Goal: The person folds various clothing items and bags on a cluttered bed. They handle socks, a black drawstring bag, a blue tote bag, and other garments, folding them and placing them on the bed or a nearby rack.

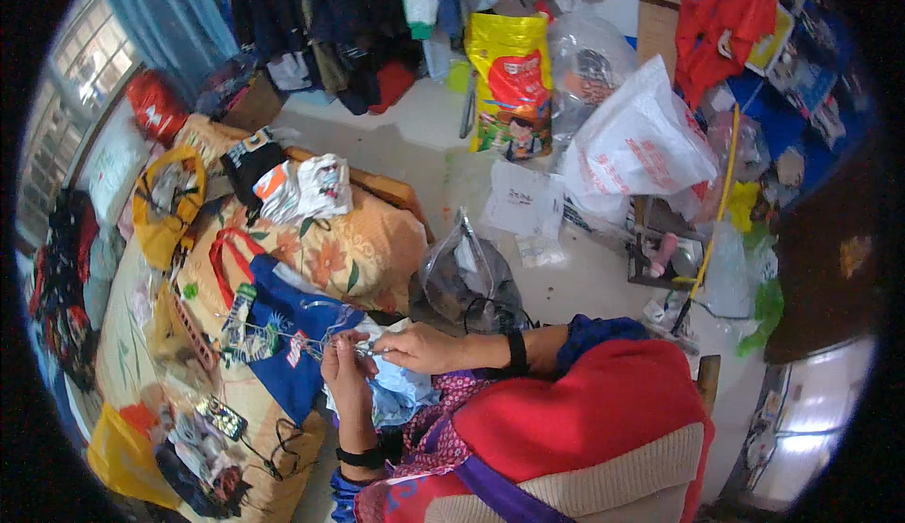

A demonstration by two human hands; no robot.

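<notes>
My left hand (348, 360) and my right hand (417, 347) are close together above my lap, both closed on thin metal wire (329, 332) that looks like wire hangers. The wire sticks out leftward past my fingers, over a blue bag with red handles (283, 325) on the bed. Its exact shape between my fingers is too small to tell. A green and white patterned cloth item (247, 332) lies on the bag. Light blue cloth (399, 388) rests on my lap under my hands.
The bed (297, 445) carries folded clothes (322, 187), a phone (223, 417) and a yellow bag (166, 219). A clear plastic bag with dark contents (470, 282) stands on the floor ahead. Farther off are a yellow sack (509, 84), a white sack (640, 148) and a yellow pole (717, 219).
</notes>
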